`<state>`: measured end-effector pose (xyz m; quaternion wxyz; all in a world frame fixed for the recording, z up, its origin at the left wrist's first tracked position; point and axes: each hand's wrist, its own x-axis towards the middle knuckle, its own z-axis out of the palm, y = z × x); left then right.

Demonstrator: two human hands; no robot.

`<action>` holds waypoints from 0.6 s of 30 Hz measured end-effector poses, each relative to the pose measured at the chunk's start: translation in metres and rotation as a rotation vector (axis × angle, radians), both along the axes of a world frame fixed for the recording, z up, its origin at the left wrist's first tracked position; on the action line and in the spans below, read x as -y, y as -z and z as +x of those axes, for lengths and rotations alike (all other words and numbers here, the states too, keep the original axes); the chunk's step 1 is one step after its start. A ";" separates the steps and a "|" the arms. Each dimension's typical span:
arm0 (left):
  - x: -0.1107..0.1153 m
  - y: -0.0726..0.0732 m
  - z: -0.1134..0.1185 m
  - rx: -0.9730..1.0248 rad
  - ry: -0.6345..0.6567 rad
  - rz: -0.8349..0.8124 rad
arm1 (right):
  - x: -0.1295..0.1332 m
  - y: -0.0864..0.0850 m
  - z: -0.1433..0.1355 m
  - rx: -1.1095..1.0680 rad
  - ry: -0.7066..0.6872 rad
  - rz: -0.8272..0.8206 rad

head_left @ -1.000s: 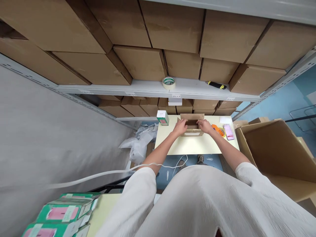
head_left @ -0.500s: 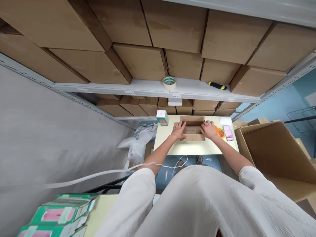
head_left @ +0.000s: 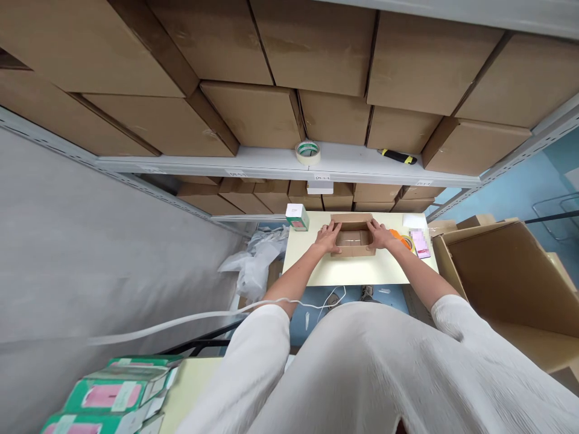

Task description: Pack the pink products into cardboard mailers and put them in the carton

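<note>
You brace an open cardboard box point(head_left: 355, 251) at both ends on a pale yellow table point(head_left: 353, 272), its flaps folded outward on the near and far sides. Your left hand point(head_left: 328, 237) spans the box's left end, fingers open and spread, thumb toward the near side; your right hand point(head_left: 379, 235) touches the right end, its fingers also open and apart. The box sits at the middle of the table, its seamed bottom showing between your hands.

At the table's far left corner stands a small green and white box point(head_left: 297, 217). Just right of your right hand lie an orange tape dispenser point(head_left: 396, 235) and a phone point(head_left: 420, 244) (its screen glowing pink).

On the gray shelf point(head_left: 353, 160) beyond, a roll of tape point(head_left: 308, 160) lies left of a black and yellow knife point(head_left: 398, 157), in front of stacked cartons point(head_left: 332, 117). A large open carton point(head_left: 506, 271) stands to the right of the table; crumpled plastic point(head_left: 253, 268) lies to its left.
</note>
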<state>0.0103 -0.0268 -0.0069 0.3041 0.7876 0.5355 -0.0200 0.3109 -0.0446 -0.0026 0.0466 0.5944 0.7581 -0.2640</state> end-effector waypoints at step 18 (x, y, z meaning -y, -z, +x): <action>0.034 -0.016 -0.011 0.047 0.027 0.113 | 0.042 -0.013 0.008 -0.017 0.063 0.095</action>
